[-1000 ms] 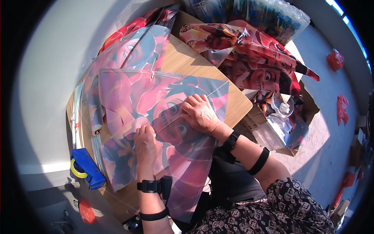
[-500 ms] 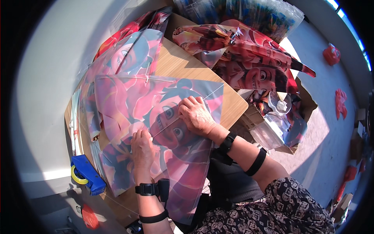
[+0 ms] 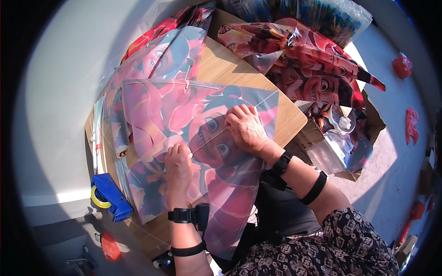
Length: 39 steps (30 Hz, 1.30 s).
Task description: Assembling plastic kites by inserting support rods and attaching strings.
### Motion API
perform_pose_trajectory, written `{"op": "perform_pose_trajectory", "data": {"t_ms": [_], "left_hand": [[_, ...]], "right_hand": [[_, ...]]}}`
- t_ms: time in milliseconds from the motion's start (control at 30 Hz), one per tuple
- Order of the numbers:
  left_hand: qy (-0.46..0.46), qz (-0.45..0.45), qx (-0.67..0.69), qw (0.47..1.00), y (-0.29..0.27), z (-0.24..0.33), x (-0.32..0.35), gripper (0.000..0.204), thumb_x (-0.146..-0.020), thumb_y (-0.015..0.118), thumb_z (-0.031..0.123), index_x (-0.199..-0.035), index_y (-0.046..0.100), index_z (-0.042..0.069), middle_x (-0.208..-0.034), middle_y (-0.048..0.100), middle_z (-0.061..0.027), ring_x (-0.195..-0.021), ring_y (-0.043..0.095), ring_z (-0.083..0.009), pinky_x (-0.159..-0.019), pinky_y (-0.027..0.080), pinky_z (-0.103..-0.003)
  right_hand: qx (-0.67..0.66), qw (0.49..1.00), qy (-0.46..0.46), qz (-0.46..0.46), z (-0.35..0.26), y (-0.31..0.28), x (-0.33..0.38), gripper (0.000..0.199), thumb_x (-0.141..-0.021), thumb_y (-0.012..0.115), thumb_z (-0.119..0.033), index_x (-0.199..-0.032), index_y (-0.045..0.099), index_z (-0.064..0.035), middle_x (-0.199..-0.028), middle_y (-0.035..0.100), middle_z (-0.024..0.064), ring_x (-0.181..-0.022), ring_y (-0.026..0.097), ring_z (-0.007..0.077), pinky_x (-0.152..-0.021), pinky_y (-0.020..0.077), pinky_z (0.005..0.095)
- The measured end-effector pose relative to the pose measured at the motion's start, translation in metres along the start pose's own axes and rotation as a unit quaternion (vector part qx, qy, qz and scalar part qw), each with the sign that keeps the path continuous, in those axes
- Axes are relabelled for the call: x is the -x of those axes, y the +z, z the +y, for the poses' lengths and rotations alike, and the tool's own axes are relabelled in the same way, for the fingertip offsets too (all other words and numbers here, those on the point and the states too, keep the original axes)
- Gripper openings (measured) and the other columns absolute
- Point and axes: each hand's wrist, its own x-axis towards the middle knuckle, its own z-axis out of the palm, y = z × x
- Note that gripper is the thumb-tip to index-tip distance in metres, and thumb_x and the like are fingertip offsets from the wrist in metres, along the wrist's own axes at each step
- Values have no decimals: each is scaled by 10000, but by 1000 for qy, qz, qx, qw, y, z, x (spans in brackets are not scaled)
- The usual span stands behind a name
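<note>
Item: pink printed plastic kite sheet with cartoon face [image 3: 184,133], flat on a light wooden tabletop [image 3: 230,69], centre of frame; a thin white rod [image 3: 209,139] crosses it diagonally. Left hand [image 3: 178,168], lower centre, fingers pinched together on the rod's lower end. Right hand [image 3: 246,129], centre right, fingers curled, pressing the rod near its upper part. Since the earlier frame the sheet has shifted slightly toward frame left. Blue tape dispenser with yellow roll [image 3: 109,198] at lower left. Heap of red printed kites [image 3: 317,73], upper right.
</note>
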Motion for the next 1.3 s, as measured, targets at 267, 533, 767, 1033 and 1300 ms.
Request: {"op": "perform_pose_trajectory", "data": {"t_ms": [267,533,767,1033,1300], "left_hand": [[12,1,-11,1000,2,-4,-1,126,-830,561,21,-948,538,-16,-995,576,-176,-962,544,-341,-846,442,-430],[5,21,3,1000,3,-1,-2,107,-788,578,-30,-855,500,-3,-906,545,-175,-910,521,-365,-803,427,-445],[3,9,5,1000,2,-1,-3,111,-786,583,-30,-855,501,-1,-904,543,-173,-911,518,-364,-806,426,-444],[10,17,-5,1000,4,-2,-4,124,-783,592,-30,-863,503,-1,-906,541,-169,-916,521,-363,-818,425,-442],[2,8,6,1000,2,0,-4,117,-784,576,-35,-867,502,1,-903,540,-168,-915,521,-363,-821,425,-441]], "right_hand": [[13,1000,20,-17,-1,0,2,121,-747,636,-117,-842,565,-94,-949,555,40,-940,506,246,-861,349,384],[11,1000,6,15,-1,1,0,108,-777,564,-129,-845,592,-51,-900,542,77,-891,505,259,-808,359,386],[13,1000,11,10,-2,0,0,109,-777,562,-128,-845,591,-48,-903,542,83,-892,504,266,-809,361,389],[10,1000,17,4,-3,-1,0,110,-767,574,-123,-843,592,-46,-904,544,86,-888,504,270,-801,366,389],[6,1000,20,10,-2,1,0,114,-768,573,-120,-852,588,-45,-904,542,87,-893,502,271,-805,365,389]]}}
